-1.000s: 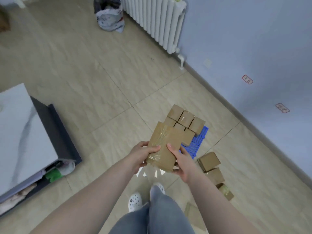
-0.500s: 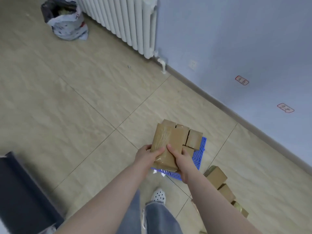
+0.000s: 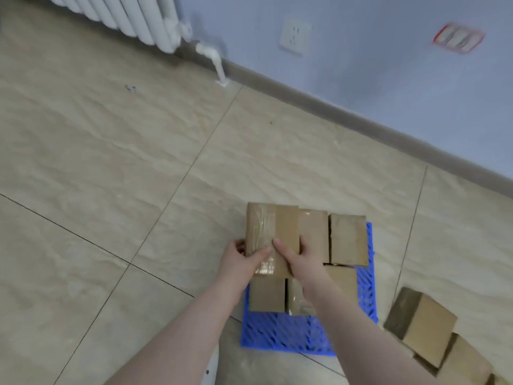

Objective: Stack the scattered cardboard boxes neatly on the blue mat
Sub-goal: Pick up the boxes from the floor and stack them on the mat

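A flat taped cardboard box is held over the left part of the blue mat, above several cardboard boxes that stand on it. My left hand grips the box's left near edge, thumb on top. My right hand grips its right near edge, index finger lying on the top face. Two more boxes show on the mat under the held one. I cannot tell whether the held box rests on the boxes below.
Loose cardboard boxes lie on the tile floor right of the mat. A white radiator and its pipe stand at the back left. The blue wall with a socket runs behind the mat.
I have come closer to the mat and lean over it. The held box has moved forward, from in front of the mat to above the stacked boxes; both hands keep their grip.
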`<act>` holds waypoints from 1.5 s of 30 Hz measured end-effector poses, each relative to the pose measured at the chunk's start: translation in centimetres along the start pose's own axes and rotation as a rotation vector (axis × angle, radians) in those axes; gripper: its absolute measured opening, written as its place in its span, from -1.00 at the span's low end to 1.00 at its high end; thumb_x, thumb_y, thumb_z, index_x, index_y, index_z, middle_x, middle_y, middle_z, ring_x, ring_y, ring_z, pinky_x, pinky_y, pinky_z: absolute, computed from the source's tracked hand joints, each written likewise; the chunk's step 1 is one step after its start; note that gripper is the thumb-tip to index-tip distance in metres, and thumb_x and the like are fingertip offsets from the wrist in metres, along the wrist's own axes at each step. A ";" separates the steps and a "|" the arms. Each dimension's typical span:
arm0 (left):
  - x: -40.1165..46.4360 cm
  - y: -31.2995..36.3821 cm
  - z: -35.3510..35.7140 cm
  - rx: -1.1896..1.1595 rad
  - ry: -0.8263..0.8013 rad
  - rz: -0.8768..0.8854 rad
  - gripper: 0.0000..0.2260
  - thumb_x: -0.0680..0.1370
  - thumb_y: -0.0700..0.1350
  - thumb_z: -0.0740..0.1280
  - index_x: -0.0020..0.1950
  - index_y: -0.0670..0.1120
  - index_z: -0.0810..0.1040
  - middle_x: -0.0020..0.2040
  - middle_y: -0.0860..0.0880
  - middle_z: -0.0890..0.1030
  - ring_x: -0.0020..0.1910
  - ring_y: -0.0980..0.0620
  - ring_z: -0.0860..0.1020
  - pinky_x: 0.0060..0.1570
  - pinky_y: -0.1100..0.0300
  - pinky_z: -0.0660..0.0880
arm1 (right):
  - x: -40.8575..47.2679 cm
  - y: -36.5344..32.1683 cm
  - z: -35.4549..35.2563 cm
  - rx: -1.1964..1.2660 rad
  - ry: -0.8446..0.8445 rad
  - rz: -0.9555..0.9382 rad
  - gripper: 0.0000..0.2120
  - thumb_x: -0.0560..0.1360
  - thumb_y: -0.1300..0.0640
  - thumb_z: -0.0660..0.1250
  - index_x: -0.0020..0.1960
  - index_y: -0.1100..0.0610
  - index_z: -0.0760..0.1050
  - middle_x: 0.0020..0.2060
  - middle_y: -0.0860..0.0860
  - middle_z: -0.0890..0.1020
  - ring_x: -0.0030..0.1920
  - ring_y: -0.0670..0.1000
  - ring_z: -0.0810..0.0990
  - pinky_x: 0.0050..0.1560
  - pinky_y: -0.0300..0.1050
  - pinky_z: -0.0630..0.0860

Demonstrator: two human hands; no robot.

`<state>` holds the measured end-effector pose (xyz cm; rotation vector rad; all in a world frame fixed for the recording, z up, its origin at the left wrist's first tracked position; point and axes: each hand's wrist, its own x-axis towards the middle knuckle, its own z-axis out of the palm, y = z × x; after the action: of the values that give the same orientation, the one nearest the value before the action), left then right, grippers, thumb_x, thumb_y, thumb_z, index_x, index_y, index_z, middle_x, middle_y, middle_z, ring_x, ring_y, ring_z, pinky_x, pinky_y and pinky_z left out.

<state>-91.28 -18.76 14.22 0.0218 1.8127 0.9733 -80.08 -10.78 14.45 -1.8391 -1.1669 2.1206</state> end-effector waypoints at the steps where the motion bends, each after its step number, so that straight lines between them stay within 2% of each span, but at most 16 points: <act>1: 1.8 -0.5 0.3 -0.004 -0.006 0.003 -0.45 0.39 -0.06 0.54 0.28 -0.15 0.40 0.14 -0.08 0.58 0.03 0.02 0.59 -0.18 0.30 0.50 | 1.8 0.4 0.0 0.000 0.005 -0.014 -0.45 0.45 0.06 0.47 0.37 0.11 0.39 -0.08 -0.08 0.65 -0.23 -0.15 0.67 -0.39 -0.35 0.53; 5: 6.5 -1.6 1.1 0.020 -0.057 0.000 -0.38 0.41 -0.01 0.51 0.35 -0.13 0.31 0.21 -0.07 0.52 0.02 0.05 0.58 -0.24 0.35 0.46 | 6.6 1.3 0.2 -0.022 0.021 -0.072 -0.45 0.43 -0.01 0.48 0.35 0.05 0.39 -0.02 -0.06 0.65 -0.13 -0.13 0.65 -0.37 -0.36 0.53; 8: 8.0 -1.8 1.6 0.037 -0.092 -0.011 -0.39 0.44 -0.01 0.48 0.38 -0.13 0.28 0.12 0.01 0.50 -0.12 0.21 0.53 -0.34 0.43 0.42 | 8.2 2.0 0.0 -0.028 0.030 -0.082 -0.44 0.42 -0.01 0.49 0.36 0.06 0.43 0.03 -0.03 0.67 -0.08 -0.09 0.67 -0.30 -0.32 0.56; 11: 8.6 -2.1 2.4 0.083 -0.091 -0.026 -0.42 0.47 -0.02 0.45 0.38 -0.14 0.27 0.09 0.02 0.47 -0.19 0.28 0.47 -0.45 0.53 0.40 | 8.9 2.4 -0.4 -0.009 0.052 -0.068 -0.53 0.45 0.04 0.47 0.31 0.08 0.45 -0.03 -0.06 0.67 -0.14 -0.14 0.66 -0.35 -0.38 0.53; 15: 8.9 -2.4 3.4 0.070 -0.099 -0.061 -0.42 0.49 0.00 0.44 0.37 -0.13 0.24 0.14 0.00 0.51 -0.17 0.27 0.49 -0.36 0.43 0.38 | 9.3 2.6 -0.8 0.013 0.060 -0.056 -0.53 0.47 0.06 0.45 0.32 0.02 0.38 -0.09 -0.12 0.62 -0.20 -0.21 0.61 -0.42 -0.43 0.48; 17: 9.1 -2.7 3.6 0.043 -0.101 -0.084 -0.42 0.49 -0.01 0.43 0.38 -0.13 0.22 0.04 0.05 0.50 -0.17 0.25 0.51 -0.34 0.40 0.38 | 9.4 2.8 -0.9 0.007 0.061 -0.058 -0.54 0.47 0.06 0.45 0.30 0.01 0.37 -0.09 -0.13 0.61 -0.18 -0.20 0.60 -0.43 -0.44 0.48; 19: 9.2 -2.7 3.6 0.031 -0.098 -0.087 -0.42 0.50 -0.03 0.43 0.39 -0.13 0.22 -0.01 0.07 0.50 -0.17 0.24 0.51 -0.36 0.41 0.39 | 9.5 2.9 -0.8 -0.015 0.065 -0.072 -0.46 0.46 0.04 0.46 0.38 0.07 0.37 -0.03 -0.10 0.63 -0.13 -0.17 0.63 -0.38 -0.42 0.51; 23: 9.2 -2.9 3.7 0.044 -0.105 -0.077 -0.39 0.50 0.00 0.42 0.42 -0.12 0.19 0.16 0.00 0.49 -0.15 0.25 0.50 -0.35 0.41 0.39 | 9.6 3.3 -0.7 -0.025 0.089 -0.074 -0.40 0.46 0.01 0.46 0.43 0.06 0.33 0.02 -0.08 0.63 -0.10 -0.17 0.62 -0.37 -0.41 0.51; 25: 9.1 -3.0 3.8 0.058 -0.104 -0.065 -0.38 0.51 0.02 0.40 0.44 -0.10 0.18 0.17 0.00 0.48 -0.15 0.26 0.50 -0.32 0.40 0.38 | 9.5 3.3 -0.6 -0.034 0.098 -0.073 -0.35 0.45 -0.01 0.46 0.46 0.07 0.30 0.09 -0.04 0.62 -0.08 -0.17 0.60 -0.32 -0.39 0.52; 29: 8.6 -3.0 3.9 0.099 -0.093 -0.036 -0.35 0.53 0.06 0.37 0.50 -0.09 0.16 0.29 -0.02 0.49 -0.02 0.12 0.53 -0.19 0.35 0.42 | 9.3 3.4 -0.4 -0.055 0.130 -0.048 -0.23 0.44 -0.06 0.46 0.52 0.08 0.18 0.27 0.03 0.55 0.17 0.01 0.58 0.13 -0.08 0.56; 30: 8.4 -2.9 3.9 0.107 -0.087 -0.036 -0.33 0.52 0.07 0.37 0.52 -0.08 0.15 0.32 -0.02 0.48 0.06 0.07 0.52 -0.10 0.30 0.46 | 9.2 3.3 -0.3 -0.066 0.134 -0.042 -0.22 0.45 -0.06 0.45 0.53 0.07 0.15 0.31 0.04 0.51 0.23 0.04 0.55 0.22 -0.03 0.52; 32: 7.9 -2.7 3.9 0.112 -0.061 -0.047 -0.25 0.51 0.11 0.37 0.56 -0.08 0.07 0.44 -0.07 0.39 0.28 -0.03 0.47 0.21 0.14 0.44 | 8.6 2.8 -0.4 -0.071 0.140 -0.037 -0.21 0.47 -0.06 0.43 0.55 0.07 0.10 0.43 0.05 0.39 0.36 0.06 0.44 0.31 -0.08 0.40; 34: 6.8 -2.1 3.8 0.130 -0.016 -0.061 -0.19 0.50 0.14 0.37 0.58 -0.06 -0.01 0.53 -0.09 0.23 0.45 -0.09 0.31 0.37 0.04 0.29 | 7.3 2.4 -0.7 -0.059 0.160 -0.037 -0.21 0.49 -0.06 0.41 0.57 0.07 0.08 0.50 0.05 0.27 0.46 0.06 0.31 0.29 -0.11 0.29; 36: 5.0 -1.5 3.4 0.147 0.042 -0.062 -0.19 0.50 0.16 0.36 0.58 -0.05 -0.01 0.56 -0.10 0.15 0.50 -0.11 0.23 0.39 0.02 0.24 | 5.4 2.1 -1.3 -0.059 0.182 -0.036 -0.23 0.49 -0.07 0.39 0.57 0.05 0.09 0.52 0.04 0.25 0.48 0.06 0.28 0.33 -0.07 0.27; 40: -0.9 -0.5 2.0 0.107 0.111 -0.065 -0.24 0.49 0.14 0.37 0.56 -0.05 0.09 0.54 -0.12 0.20 0.47 -0.11 0.27 0.34 0.04 0.26 | -0.4 1.4 -2.6 -0.064 0.242 -0.052 -0.30 0.49 -0.08 0.39 0.52 0.05 0.20 0.45 0.04 0.35 0.41 0.04 0.36 0.41 0.00 0.30; 45: -10.2 2.3 1.0 0.018 0.128 -0.047 -0.30 0.49 0.13 0.38 0.53 -0.05 0.18 0.50 -0.11 0.28 0.43 -0.09 0.32 0.34 0.05 0.26 | -9.8 -0.7 -4.9 -0.020 0.220 -0.035 -0.34 0.48 -0.10 0.39 0.49 0.05 0.27 0.35 0.02 0.44 0.31 0.02 0.44 0.24 -0.08 0.34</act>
<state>-86.64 -21.03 23.35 -0.0733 1.9308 0.9433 -73.46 -13.21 22.91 -1.9845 -1.1622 1.8374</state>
